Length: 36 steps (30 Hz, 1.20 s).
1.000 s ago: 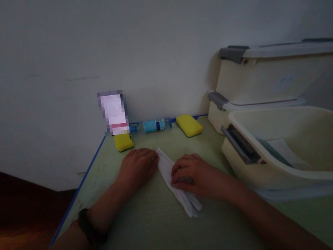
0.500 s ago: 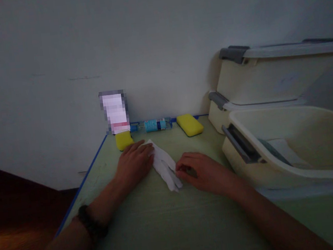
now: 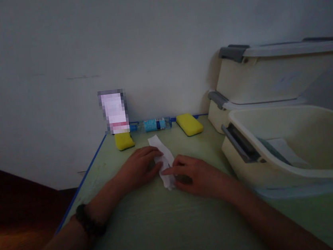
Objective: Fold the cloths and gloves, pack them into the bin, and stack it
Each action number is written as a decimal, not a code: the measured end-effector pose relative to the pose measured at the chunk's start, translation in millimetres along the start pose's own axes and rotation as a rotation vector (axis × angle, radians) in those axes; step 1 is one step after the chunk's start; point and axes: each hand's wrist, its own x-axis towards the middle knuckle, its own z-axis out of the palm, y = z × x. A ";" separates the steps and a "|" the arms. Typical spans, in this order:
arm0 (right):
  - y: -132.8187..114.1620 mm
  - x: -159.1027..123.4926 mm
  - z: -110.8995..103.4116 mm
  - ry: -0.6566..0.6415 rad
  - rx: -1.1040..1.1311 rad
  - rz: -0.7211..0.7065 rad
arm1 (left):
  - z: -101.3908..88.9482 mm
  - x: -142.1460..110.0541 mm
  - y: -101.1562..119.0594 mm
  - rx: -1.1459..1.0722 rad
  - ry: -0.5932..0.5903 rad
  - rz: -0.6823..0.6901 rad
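A white cloth point(image 3: 162, 154), folded into a short strip, lies on the pale green table point(image 3: 154, 230) in front of me. My left hand point(image 3: 139, 167) rests on the cloth's left side with the fingers bent and pressing on it. My right hand point(image 3: 194, 174) meets it from the right, its fingertips pinching the cloth's lower end. The cloth's far end sticks out beyond both hands.
Two yellow sponges point(image 3: 124, 141) point(image 3: 189, 124) and a lying water bottle point(image 3: 153, 125) line the table's far edge by the wall. Stacked cream plastic bins point(image 3: 272, 77) stand at right; the nearest open bin point(image 3: 297, 166) holds some folded items. A blurred card point(image 3: 113, 111) leans on the wall.
The long cloth has been folded shorter and shifted toward the far edge. Both hands have come closer together over it.
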 end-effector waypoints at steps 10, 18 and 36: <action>1.6 4.6 4.1 0.247 0.037 0.035 | -1.3 -1.8 0.4 -0.033 -0.068 0.014; 3.3 2.8 2.3 0.210 0.005 0.043 | -7.3 -1.7 3.5 -0.080 -0.080 0.026; 3.5 -4.3 -8.7 -0.028 -0.086 0.068 | -11.1 -0.7 10.5 -0.264 -0.121 0.222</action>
